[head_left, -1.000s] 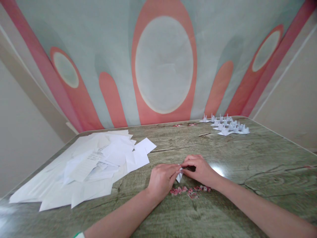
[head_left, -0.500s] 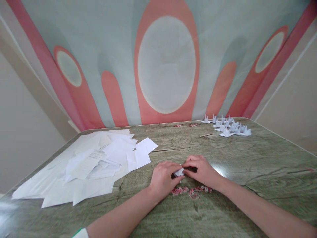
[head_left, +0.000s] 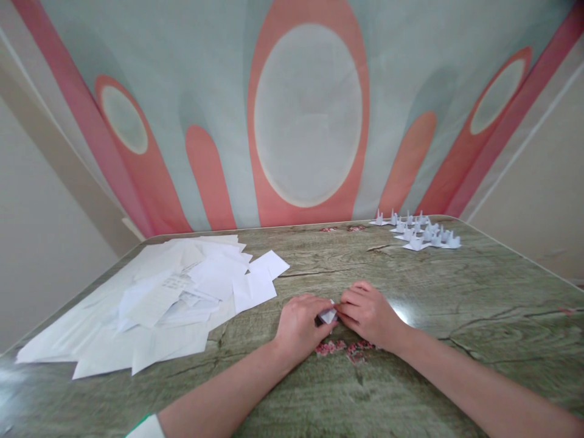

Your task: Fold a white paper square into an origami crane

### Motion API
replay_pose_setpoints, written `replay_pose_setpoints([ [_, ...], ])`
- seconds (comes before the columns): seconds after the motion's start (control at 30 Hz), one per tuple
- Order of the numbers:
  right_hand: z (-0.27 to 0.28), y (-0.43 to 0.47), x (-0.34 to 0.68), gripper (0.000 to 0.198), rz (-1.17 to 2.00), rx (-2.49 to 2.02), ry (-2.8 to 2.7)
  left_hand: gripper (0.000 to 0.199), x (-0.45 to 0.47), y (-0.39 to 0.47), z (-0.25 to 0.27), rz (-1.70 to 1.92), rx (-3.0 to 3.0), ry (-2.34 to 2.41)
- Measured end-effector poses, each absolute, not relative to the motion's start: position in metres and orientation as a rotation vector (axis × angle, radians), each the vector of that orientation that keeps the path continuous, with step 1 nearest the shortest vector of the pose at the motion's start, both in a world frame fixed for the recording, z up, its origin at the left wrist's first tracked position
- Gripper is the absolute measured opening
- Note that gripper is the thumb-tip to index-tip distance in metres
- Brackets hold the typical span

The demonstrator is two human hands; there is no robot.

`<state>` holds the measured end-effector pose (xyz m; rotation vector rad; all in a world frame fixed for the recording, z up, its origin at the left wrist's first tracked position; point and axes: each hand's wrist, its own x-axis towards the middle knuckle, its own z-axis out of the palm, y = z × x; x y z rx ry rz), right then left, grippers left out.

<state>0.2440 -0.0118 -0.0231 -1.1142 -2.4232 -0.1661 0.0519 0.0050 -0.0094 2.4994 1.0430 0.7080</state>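
Note:
A small piece of folded white paper [head_left: 327,316] is held between my two hands, just above the table near its middle. My left hand [head_left: 301,322] pinches it from the left, with thumb below and fingers above. From the right, my right hand [head_left: 370,313] has its fingertips closed on the paper's right edge, its fingers curled together. Most of the paper is covered by the fingers, so its exact folded shape is hard to make out.
White paper sheets [head_left: 159,292] lie in a loose pile on the left, with small squares [head_left: 255,289] at its right side. Several folded paper cranes [head_left: 431,234] stand at the back right of the wood-patterned table [head_left: 410,389]. A patterned wall [head_left: 310,121] rises behind.
My right hand's fingers have curled in closer together around the paper's right edge. My left hand keeps its pinch. The view has shifted slightly.

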Motion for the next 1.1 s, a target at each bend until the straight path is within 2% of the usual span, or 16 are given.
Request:
replay_pose_setpoints([
  [0.17,-0.024,-0.012,0.240,0.020,-0.408,-1.055,-2.426,0.022,0.053,0.004,-0.009,0.708,2.514,1.040],
  [0.37,-0.022,-0.013,0.238,0.022,-0.501,-1.044,-2.447,0.022,0.052,0.003,-0.010,0.709,2.548,1.054],
  [0.63,-0.022,-0.013,0.238,0.023,-0.463,-1.049,-2.463,0.015,0.052,0.000,-0.005,0.693,2.753,1.001],
  [0.87,-0.020,-0.013,0.239,0.023,-0.449,-1.054,-2.489,0.021,0.053,-0.001,-0.007,0.735,2.847,0.938],
  [1.1,-0.018,-0.012,0.248,0.011,-0.149,-1.055,-2.507,0.021,0.053,-0.001,-0.011,0.768,2.891,0.872],
])
